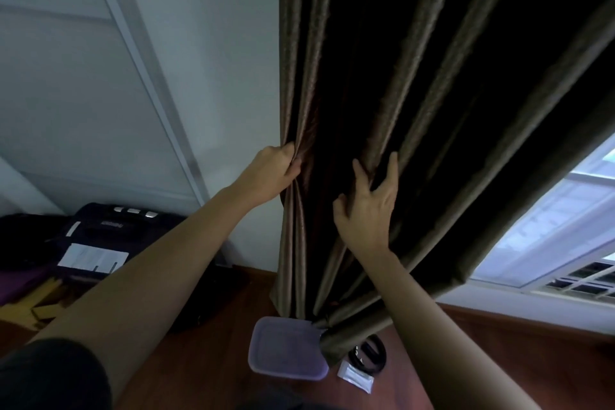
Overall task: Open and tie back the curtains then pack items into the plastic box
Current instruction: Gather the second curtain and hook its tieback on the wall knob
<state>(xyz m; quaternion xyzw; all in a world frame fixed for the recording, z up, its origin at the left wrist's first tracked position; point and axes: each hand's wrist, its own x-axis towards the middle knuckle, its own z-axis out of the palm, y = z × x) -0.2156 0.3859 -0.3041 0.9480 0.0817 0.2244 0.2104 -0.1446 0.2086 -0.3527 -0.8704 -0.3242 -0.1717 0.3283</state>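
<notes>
L grip (273, 173): fist closed tight on curtain's L edge, fabric pinched into a bunch inside the fingers, arm stretched up from lower L.
R grip (369, 206): fingers spread and curled round a fold of same curtain, thumb out to the side; partly closed, holding fabric but looser than L.
curtain (416, 76): dark brown, heavy pleats, gathered between the two grips; hangs above and below both, lower part swept toward L grip, hem reaching down to floor.
window (572, 216): R of R grip, uncovered past curtain's edge, bright, white frame.
plastic box (286, 348): well below both grips, on floor, translucent purple-ish lid on; curtain hem touching its R top corner.
belt (369, 354): black, coiled, just R of box, below R grip, partly under hem.
white packet (355, 376): small, flat, on floor just R of box, touching belt's lower edge.
floor (499, 359): reddish-brown wood.
wall (216, 43): white, L of L grip.
bags (100, 236): dark luggage pile w/ white paper on top, far below-L of L grip; details too dim.
</notes>
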